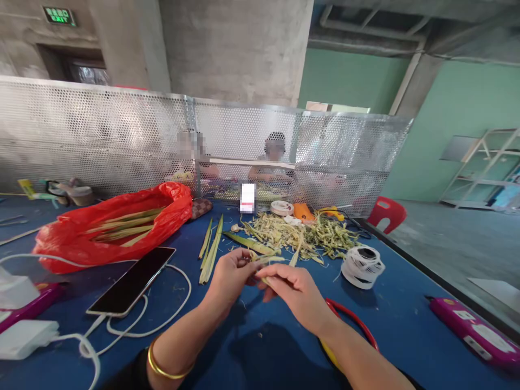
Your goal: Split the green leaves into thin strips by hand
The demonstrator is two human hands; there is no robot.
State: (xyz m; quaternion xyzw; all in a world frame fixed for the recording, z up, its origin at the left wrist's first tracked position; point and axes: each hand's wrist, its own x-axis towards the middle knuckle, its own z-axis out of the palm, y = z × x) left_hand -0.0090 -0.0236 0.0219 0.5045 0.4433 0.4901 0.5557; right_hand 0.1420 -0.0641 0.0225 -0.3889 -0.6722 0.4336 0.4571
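Pale yellow-green fibrous leaf strip (271,259) sits between the two hands, just above the blue tabletop (182,352). From my distant station I see the left hand (233,273) narrowed to a pinch on it, thumb against curled fingers; the right hand (296,290) is likewise drawn in, holding the same piece nearer to me, though I cannot make out where each fingertip presses. To the left I have a crumpled, glossy red plastic bag (176,197) with its mouth spread, and long, dry green-tan leaves (130,223) lie inside it, side by side. Beyond the bag stands a small brownish round cup (80,196); I cannot tell what it holds. More narrow green leaves (211,254) lie bare on the table between the bag and the hands. Past the fingers, a loose heap of shredded cream and green scraps (276,233) spreads out, and at its far edge I find a flat, round, whitish case or reel (281,207), its contents unclear to me.
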